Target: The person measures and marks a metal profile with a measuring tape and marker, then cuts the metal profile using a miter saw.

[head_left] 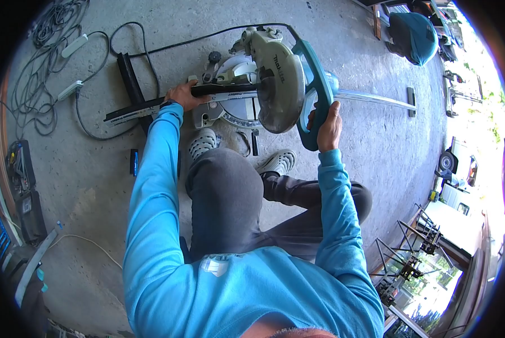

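Observation:
A teal and grey miter saw [275,79] stands on the concrete floor in front of me. My right hand [326,125] is closed around its teal handle [310,121], with the saw head tipped down over the base. My left hand [186,94] presses on a long dark strip [145,107] that lies across the saw's table, against the fence. The strip runs out to the left past the base. A silver length [370,99] sticks out on the saw's right side.
Black cables and white power strips [72,48] lie at the upper left. A dark bar [129,76] lies behind the strip. A small blue object [134,162] rests by my left knee. A teal cap [414,35] and metal frames [410,253] sit to the right.

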A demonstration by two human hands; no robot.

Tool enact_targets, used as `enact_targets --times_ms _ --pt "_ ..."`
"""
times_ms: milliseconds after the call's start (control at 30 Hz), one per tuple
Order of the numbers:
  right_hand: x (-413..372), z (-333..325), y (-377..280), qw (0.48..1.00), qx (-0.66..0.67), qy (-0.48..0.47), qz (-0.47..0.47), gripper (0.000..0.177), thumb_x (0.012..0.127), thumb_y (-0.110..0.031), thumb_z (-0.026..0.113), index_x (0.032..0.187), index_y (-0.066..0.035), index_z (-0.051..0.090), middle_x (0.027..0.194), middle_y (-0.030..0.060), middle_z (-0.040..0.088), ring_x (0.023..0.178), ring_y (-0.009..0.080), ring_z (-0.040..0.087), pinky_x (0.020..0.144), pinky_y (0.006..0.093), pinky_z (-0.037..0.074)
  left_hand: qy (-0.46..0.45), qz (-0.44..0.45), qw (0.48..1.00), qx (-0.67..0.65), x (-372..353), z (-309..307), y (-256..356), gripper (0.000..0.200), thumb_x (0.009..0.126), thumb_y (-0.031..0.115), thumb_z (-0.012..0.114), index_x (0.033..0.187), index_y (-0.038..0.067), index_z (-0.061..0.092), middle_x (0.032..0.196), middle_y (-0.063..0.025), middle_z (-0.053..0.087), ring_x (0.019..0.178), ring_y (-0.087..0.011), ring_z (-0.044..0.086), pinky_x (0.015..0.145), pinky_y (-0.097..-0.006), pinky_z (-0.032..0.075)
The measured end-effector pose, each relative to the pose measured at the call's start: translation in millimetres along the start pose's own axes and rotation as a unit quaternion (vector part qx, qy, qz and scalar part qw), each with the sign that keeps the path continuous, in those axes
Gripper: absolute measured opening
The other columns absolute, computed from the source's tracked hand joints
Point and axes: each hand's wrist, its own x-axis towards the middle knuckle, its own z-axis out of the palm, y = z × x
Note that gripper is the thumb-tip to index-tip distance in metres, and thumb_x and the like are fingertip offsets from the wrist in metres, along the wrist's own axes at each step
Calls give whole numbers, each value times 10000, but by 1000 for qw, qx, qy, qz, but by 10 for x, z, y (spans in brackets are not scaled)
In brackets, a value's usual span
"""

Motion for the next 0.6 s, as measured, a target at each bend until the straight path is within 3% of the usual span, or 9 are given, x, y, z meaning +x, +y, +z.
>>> enact_targets --times_ms 600 --pt "-6 0 22 1000 8 -3 -6 805 1059 -658 233 1014 32 644 701 91 640 570 167 604 550 317 471 11 5 1000 -2 -19 4 12 966 678 698 811 1459 187 561 1331 -192 659 1242 -372 627 1101 -459 464"
